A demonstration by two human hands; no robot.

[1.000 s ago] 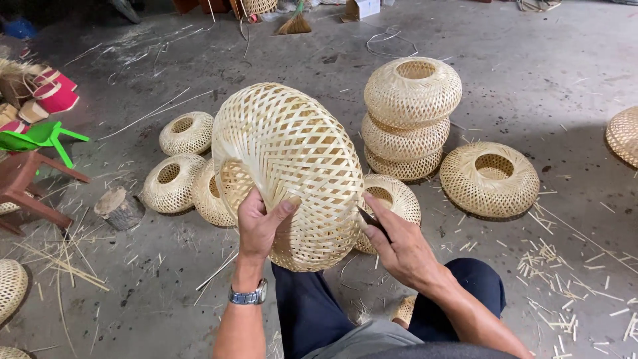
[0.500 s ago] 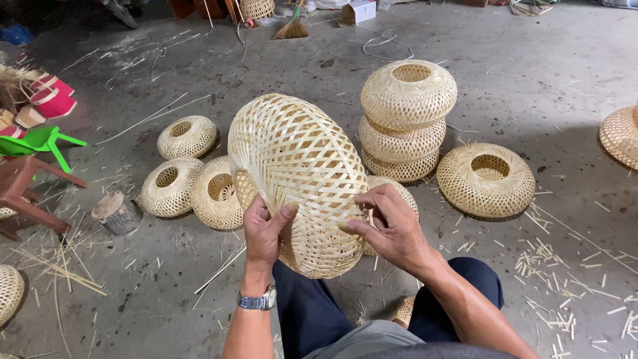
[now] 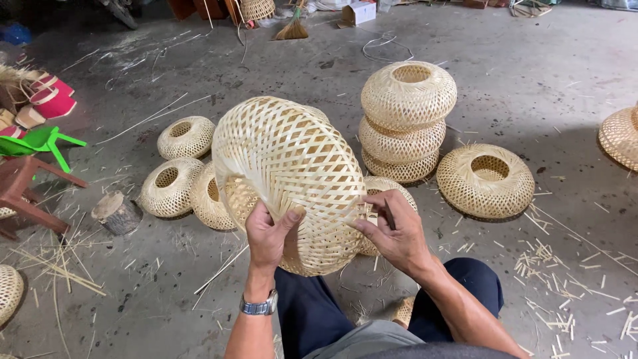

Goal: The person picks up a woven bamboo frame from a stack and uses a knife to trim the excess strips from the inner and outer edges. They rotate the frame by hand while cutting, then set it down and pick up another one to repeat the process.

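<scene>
While the left hand [image 3: 269, 233] grips the rim of a woven basket [image 3: 289, 176] held above the floor [image 3: 545, 73], the right hand [image 3: 392, 233], pinching a small dark tool against the weave, could slip and snap a strip.

A grey concrete floor [image 3: 545, 60], stained and dusty, fills the view, lit by even daylight. Bamboo slivers [image 3: 571, 279] litter its right edge and long strips [image 3: 53, 266] lie at the left. A brown stool [image 3: 26, 193] and a green plastic stool [image 3: 40, 141] stand at the left edge, with a broom [image 3: 294, 26] and a cardboard box [image 3: 359, 12] along the far edge.
</scene>
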